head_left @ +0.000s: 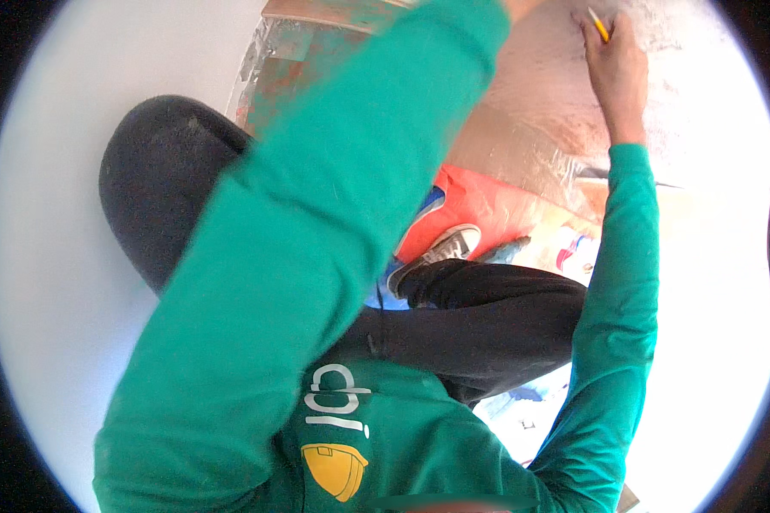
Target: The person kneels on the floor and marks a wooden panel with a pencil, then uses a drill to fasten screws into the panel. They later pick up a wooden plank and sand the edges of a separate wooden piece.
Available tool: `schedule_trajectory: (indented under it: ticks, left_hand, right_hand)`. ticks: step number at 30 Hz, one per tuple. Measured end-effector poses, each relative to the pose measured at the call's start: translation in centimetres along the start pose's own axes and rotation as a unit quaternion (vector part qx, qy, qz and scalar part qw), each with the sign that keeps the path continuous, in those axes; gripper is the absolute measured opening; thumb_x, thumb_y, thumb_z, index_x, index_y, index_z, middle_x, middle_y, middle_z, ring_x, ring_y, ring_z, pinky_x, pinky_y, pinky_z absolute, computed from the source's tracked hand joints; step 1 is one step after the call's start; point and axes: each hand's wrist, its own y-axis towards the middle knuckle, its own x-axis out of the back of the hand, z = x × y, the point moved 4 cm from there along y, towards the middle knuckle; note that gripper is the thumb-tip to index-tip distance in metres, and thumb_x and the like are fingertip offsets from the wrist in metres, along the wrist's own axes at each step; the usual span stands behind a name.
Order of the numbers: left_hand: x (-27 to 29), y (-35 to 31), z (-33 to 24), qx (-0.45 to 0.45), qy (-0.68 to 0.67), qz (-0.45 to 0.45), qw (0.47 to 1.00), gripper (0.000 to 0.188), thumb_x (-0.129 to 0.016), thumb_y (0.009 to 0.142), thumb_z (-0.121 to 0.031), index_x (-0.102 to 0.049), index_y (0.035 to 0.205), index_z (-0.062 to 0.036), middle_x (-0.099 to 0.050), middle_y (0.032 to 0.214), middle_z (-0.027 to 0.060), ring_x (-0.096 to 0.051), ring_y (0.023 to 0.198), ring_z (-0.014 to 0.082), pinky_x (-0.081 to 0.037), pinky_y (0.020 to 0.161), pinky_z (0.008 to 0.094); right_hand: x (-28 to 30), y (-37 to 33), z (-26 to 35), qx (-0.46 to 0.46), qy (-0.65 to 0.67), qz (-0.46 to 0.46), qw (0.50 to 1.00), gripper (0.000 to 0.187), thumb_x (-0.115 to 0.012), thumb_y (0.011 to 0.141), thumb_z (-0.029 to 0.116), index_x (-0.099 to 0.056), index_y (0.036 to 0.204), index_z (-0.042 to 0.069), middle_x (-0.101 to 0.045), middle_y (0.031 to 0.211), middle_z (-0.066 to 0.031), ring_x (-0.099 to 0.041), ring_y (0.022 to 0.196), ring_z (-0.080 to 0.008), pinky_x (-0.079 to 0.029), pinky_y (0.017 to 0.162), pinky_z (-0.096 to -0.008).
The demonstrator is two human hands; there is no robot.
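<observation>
My right hand (618,73) is raised at the upper right and shut on a yellow pencil (599,24), whose tip rests against a reddish-brown surface (539,77). My left arm, in a green sleeve (316,239), stretches up across the middle of the view. Its hand passes out of the top edge near the same surface, so it is hidden. I am crouching, with dark trousers (488,316) and a grey-and-white shoe (441,252) below my arms.
Under my shoe lies orange plastic sheeting (488,205) with crinkled clear film (522,162) beside it. A pale wall or floor (51,256) fills the left side. Bright light washes out the right side.
</observation>
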Motion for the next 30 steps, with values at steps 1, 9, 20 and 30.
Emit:
schedule_trajectory:
  ticks: [1,9,20,30]
  left_hand:
    - [1.1,-2.2,1.4,0.064,-0.012,-0.077,0.995,0.039,-0.058,0.108,-0.039,-0.071,0.116,-0.0033,-0.071,0.118,0.0204,-0.066,0.116,0.0410,-0.051,0.102,0.0524]
    - [0.6,-36.6,11.3,0.635,-0.222,0.041,0.739,0.031,-0.069,0.106,-0.026,-0.077,0.120,0.0008,-0.076,0.098,0.0070,-0.067,0.084,0.0178,-0.055,0.077,0.0367]
    - [-3.3,-39.8,18.4,0.663,-0.141,0.146,0.721,0.031,-0.076,0.101,-0.022,-0.077,0.123,-0.0011,-0.077,0.097,0.0050,-0.067,0.082,0.0154,-0.055,0.075,0.0323]
    - [-3.7,-38.9,17.7,0.699,-0.323,0.019,0.637,0.030,-0.076,0.098,-0.009,-0.074,0.124,0.0058,-0.079,0.106,0.0129,-0.076,0.091,0.0182,-0.062,0.078,0.0299]
  right_hand:
    - [0.5,-0.4,-0.4,0.006,-0.010,-0.009,1.000,0.041,-0.077,0.102,0.041,-0.060,0.097,0.004,-0.072,0.080,-0.0241,-0.071,0.073,-0.0434,-0.054,0.063,-0.0480]
    - [2.2,-2.5,-2.8,-0.087,0.016,-0.019,0.996,0.041,-0.080,0.099,0.041,-0.059,0.093,0.006,-0.074,0.078,-0.0173,-0.073,0.075,-0.0421,-0.055,0.066,-0.0468]
    - [1.9,-2.1,-0.4,-0.069,0.023,-0.016,0.997,0.028,-0.083,0.098,0.025,-0.062,0.093,0.007,-0.076,0.076,-0.0097,-0.076,0.070,-0.0198,-0.058,0.068,-0.0336]
    - [2.3,-1.9,0.2,-0.081,-0.005,0.004,0.997,0.033,-0.084,0.099,0.030,-0.062,0.090,0.007,-0.074,0.074,-0.0058,-0.068,0.068,-0.0112,-0.054,0.069,-0.0267]
